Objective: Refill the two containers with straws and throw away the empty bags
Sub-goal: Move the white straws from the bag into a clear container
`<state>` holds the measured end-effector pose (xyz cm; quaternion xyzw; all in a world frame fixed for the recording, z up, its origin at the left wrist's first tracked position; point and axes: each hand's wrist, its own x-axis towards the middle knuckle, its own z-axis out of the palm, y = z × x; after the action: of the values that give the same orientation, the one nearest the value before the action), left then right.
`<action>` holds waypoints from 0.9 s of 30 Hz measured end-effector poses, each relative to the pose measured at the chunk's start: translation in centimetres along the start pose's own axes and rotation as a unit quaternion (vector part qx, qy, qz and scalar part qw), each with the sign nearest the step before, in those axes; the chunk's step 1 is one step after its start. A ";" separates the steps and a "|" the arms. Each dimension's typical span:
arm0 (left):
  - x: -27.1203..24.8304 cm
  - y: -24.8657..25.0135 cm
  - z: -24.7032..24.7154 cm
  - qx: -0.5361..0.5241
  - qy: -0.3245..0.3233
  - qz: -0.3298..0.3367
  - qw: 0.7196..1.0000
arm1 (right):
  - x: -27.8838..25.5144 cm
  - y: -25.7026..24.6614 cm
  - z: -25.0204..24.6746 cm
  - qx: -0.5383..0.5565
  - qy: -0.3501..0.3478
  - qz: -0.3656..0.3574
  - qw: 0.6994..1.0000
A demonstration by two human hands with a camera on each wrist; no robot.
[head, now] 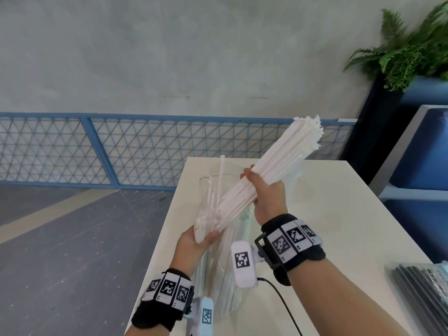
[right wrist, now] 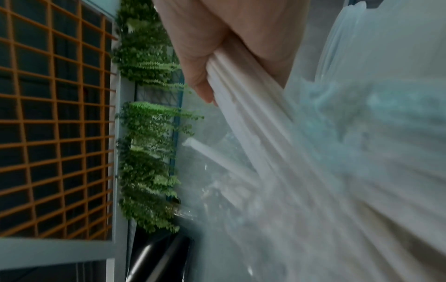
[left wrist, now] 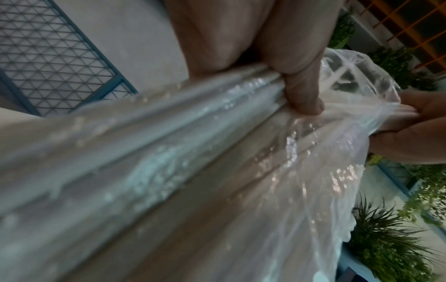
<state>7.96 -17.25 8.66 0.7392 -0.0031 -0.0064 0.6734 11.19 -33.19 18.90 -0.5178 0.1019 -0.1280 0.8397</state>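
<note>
The right hand (head: pixel 265 190) is clenched around the middle of a bundle of white straws (head: pixel 274 163), which is tilted with its free ends up and to the right. The left hand (head: pixel 194 241) pinches the clear plastic bag (head: pixel 206 212) around the bundle's lower end; the left wrist view shows a fingertip (left wrist: pixel 305 101) pressing film against the straws. Both are held above the table (head: pixel 339 214), over a clear container (head: pixel 223 263) that already holds white straws.

Failure risks, as judged from this position:

- Loose grip. The right hand wraps the bundle only partly. Outer straws may slide free and fall to the table or floor.
- Bag drag. If the film clings, the left hand's pull may carry straws out with the bag.
- Stray straws. Several stand apart in the bag mouth and may drop separately.
- Container tip. A tilted bundle striking the rim may topple the container.

A bag of black straws (head: pixel 421 282) lies unopened at the table's right edge.
</note>
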 end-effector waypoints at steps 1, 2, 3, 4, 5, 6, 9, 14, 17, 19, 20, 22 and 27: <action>0.0 -0.1 -0.1 0.000 0.008 -0.001 1.000 | 0.2 -0.4 0.0 0.017 0.004 0.001 1.000; 0.0 -0.1 -0.2 -0.001 0.016 -0.001 1.000 | 0.4 -0.7 -0.1 0.039 0.008 0.006 0.999; 0.0 -0.1 -0.2 -0.002 0.023 -0.001 1.000 | 0.7 -0.9 -0.2 0.060 0.013 0.013 0.998; 0.0 0.0 -0.2 -0.002 0.029 0.000 1.000 | 0.8 -1.0 -0.3 0.082 0.020 0.022 0.996; 0.0 0.1 -0.3 -0.001 0.034 0.001 0.999 | 1.0 -1.0 -0.5 0.098 0.028 0.031 0.994; 0.0 0.1 -0.3 -0.001 0.042 0.001 0.999 | 1.2 -1.1 -0.7 0.111 0.034 0.038 0.993; 0.3 -0.3 -0.7 -0.009 0.059 0.001 0.998 | 1.5 -1.3 -1.3 0.133 0.048 0.042 0.989; 1.2 -0.9 -1.4 -0.014 0.103 -0.013 0.995 | 2.2 -2.6 -2.2 0.125 0.068 0.021 0.990; 1.4 -0.6 -1.7 -0.023 0.121 -0.004 0.992 | 2.9 -3.7 -2.8 0.082 0.076 -0.025 0.993; 1.6 -0.4 -1.6 -0.031 0.127 0.002 0.991 | 3.4 -3.8 -3.0 0.023 0.094 -0.057 0.994; 1.6 -0.3 -1.4 -0.035 0.127 0.007 0.991 | 3.6 -3.6 -3.1 -0.014 0.104 -0.069 0.992; 1.7 0.0 -1.0 -0.044 0.123 0.014 0.991 | 3.9 -2.7 -3.1 -0.093 0.109 -0.091 0.986; 1.5 0.3 0.2 -0.065 0.109 0.019 0.992 | 3.7 0.2 -3.8 -0.231 0.091 -0.080 0.965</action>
<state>9.47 -17.49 8.94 0.6897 0.0571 0.0871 0.7166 13.53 -37.48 16.88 -0.6906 0.1628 -0.2139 0.6714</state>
